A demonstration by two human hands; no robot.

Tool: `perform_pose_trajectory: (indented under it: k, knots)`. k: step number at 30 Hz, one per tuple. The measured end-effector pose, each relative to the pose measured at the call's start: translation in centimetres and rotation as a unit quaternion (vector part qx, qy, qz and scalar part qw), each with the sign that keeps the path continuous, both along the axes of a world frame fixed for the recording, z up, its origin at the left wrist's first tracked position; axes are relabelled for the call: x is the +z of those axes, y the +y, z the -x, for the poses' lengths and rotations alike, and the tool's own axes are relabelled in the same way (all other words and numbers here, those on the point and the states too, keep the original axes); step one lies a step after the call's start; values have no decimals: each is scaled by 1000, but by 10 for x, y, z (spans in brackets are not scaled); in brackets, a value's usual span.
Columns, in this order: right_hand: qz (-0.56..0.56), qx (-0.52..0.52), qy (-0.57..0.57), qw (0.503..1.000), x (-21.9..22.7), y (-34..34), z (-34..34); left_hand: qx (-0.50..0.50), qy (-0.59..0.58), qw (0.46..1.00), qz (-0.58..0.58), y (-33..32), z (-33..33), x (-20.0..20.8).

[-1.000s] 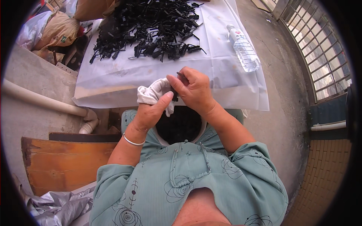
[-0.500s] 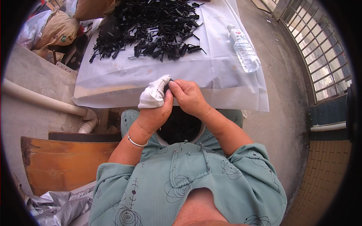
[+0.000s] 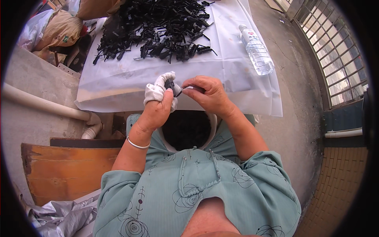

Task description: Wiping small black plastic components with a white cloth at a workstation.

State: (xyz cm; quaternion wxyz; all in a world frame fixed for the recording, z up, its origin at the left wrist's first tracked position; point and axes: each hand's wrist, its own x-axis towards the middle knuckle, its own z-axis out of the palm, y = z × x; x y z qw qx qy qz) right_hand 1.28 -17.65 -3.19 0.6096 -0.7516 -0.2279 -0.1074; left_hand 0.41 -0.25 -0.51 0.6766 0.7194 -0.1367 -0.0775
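Observation:
My left hand (image 3: 160, 100) wears a white cloth covering (image 3: 154, 92) over its fingers, with the thumb bare. It grips a small black plastic part (image 3: 169, 84), whose thin end sticks out toward the right. Just beside it, my right hand (image 3: 208, 94) is bare, thumb and forefinger curled toward each other. Something dark shows between them, too small to name. Below both hands, a bucket with a pale rim (image 3: 214, 128) stands between my knees, its inside dark. A large pile of similar black parts (image 3: 158, 27) lies on the table ahead.
A white plastic sheet (image 3: 233, 71) covers the table and hangs over its front edge. A clear water bottle (image 3: 257, 51) lies at the right. To the left are a white pipe (image 3: 47, 103), a brown board (image 3: 71, 168) and stuffed bags (image 3: 61, 31). A barred window (image 3: 335, 47) stands far right.
My hands have moved apart, the right one off the black part and slightly to the right. The left hand has turned, so more of the part and the bucket shows.

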Motion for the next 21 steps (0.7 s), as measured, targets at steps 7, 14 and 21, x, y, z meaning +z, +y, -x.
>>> perform_pose_trajectory:
  k: [7, 14, 21]
  knots:
    - [-16, 37, 95, 995, 2, 7, 0, -69, -32, 995, -60, 0, 3, 8]
    - [46, 41, 30, 998, 6, 12, 3, -11, -195, 970, -145, -12, 1, -5]
    - [65, 20, 70, 995, 5, -2, -9, -33, -222, 940, -255, 1, 0, 3]
